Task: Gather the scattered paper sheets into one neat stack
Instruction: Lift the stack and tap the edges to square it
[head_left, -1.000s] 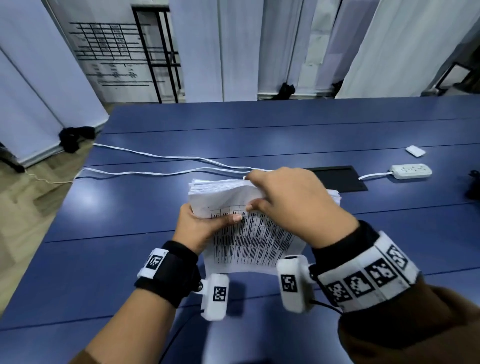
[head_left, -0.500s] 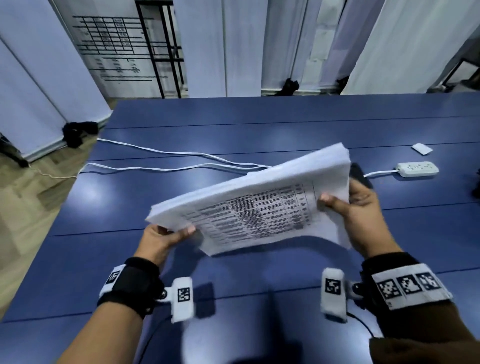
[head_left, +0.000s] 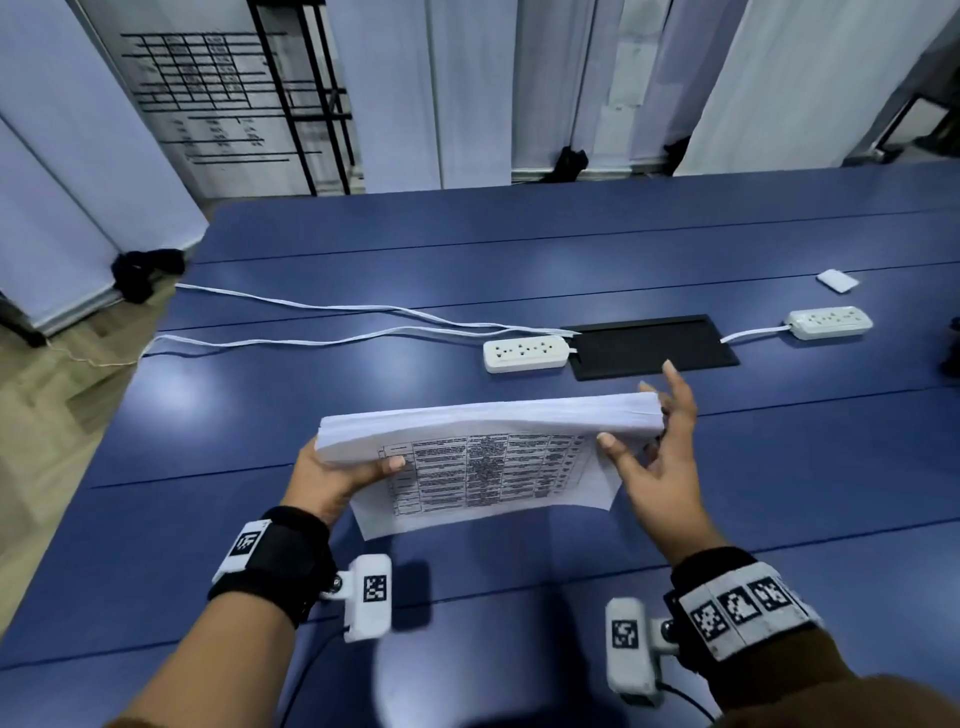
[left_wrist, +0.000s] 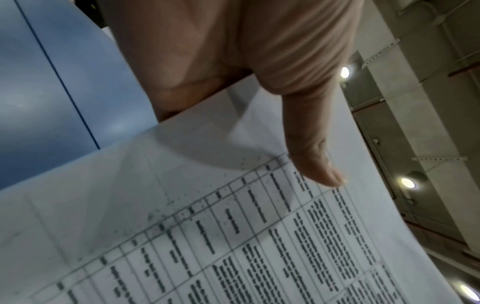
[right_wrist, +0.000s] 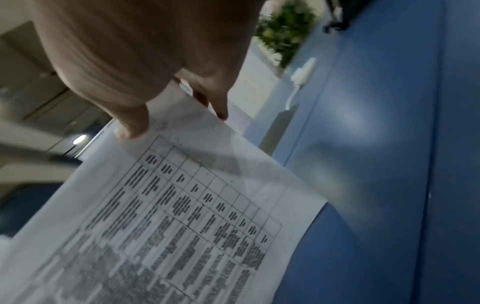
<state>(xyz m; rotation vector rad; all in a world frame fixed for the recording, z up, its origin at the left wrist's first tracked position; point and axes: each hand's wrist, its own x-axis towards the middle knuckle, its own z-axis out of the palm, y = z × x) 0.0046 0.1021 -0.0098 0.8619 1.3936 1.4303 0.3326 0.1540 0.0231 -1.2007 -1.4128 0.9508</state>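
Paper stack (head_left: 483, 431) between both hands

Paper stack (head_left: 483, 423): white, top sheet printed with black-ruled table, dense black text. Counter (head_left: 519, 249): dark blue with thin darker seam lines. Beyond right hand (head_left: 657, 462): black rectangular panel (head_left: 654, 345), flanked by white power strips (head_left: 524, 353).

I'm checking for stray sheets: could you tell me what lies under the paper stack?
Under the paper stack only bare blue table and its shadow show near its front edge. The stack hides the table directly beneath its middle.
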